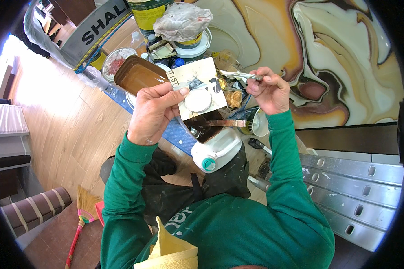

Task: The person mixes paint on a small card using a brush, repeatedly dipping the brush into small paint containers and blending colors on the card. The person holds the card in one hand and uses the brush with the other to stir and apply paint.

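Note:
My left hand [155, 105] pinches a cream-coloured square card [197, 74] with dark printed marks between thumb and fingers. On the card lies a flat white round piece [197, 100], a lid or a patch of paste; I cannot tell which. A grey-blue smear is above it. To the right, my right hand [270, 89] grips a slim tool [241, 75] with whitish stuff along its tip; its exact kind is unclear. The tip points left toward the card, apart from it. Below the card sits a dark brown tray [202, 130], with a stained paintbrush [226, 123] across it.
A white jug with a green cap [216, 150] stands by my knees. Beyond my left hand are a brown tub [139, 74], paint buckets [149, 15] and crumpled plastic [182, 20]. A glossy marbled panel [336, 54] fills the right; below it lies a metal ladder [352, 190]. A broom [86, 206] lies left.

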Demonstrator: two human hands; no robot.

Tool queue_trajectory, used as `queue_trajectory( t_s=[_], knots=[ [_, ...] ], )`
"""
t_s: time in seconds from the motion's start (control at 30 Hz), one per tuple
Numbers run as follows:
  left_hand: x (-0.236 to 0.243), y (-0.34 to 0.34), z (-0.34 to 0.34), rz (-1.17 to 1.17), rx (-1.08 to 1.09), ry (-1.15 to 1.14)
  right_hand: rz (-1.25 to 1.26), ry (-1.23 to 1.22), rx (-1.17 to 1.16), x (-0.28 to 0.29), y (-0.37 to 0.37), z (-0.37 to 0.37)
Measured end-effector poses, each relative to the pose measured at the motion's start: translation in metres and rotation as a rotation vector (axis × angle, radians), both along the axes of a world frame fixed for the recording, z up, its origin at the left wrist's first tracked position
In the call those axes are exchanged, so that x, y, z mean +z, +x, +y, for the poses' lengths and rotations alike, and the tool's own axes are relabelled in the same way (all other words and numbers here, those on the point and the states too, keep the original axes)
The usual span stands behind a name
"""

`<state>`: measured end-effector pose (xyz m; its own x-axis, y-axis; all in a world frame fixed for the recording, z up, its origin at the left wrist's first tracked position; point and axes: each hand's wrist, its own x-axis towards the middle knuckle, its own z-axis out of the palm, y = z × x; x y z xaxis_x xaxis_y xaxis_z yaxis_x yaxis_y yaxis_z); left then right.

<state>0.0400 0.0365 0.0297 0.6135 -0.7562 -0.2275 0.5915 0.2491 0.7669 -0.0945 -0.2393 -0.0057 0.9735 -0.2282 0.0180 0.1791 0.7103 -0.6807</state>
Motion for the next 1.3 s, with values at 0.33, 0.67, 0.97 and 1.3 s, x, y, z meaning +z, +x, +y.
queue_trajectory(
  t_s=[0.33,0.67,0.97,1.3],
  knots=[
    [-0.011,0.002,0.0,-0.023,-0.038,0.034,-0.04,0.0,-0.003,-0.006,0.005,0.004],
    [-0.009,0.0,-0.004,0.005,-0.024,0.037,-0.127,-0.02,0.008,-0.003,-0.001,0.001],
    [-0.015,0.004,-0.002,-0.251,0.039,0.182,-0.01,-0.294,-0.198,0.026,-0.027,0.007],
    [-0.025,-0.001,-0.02,-0.482,0.201,0.278,0.064,-1.127,-0.255,0.088,-0.025,0.065]
  ],
)
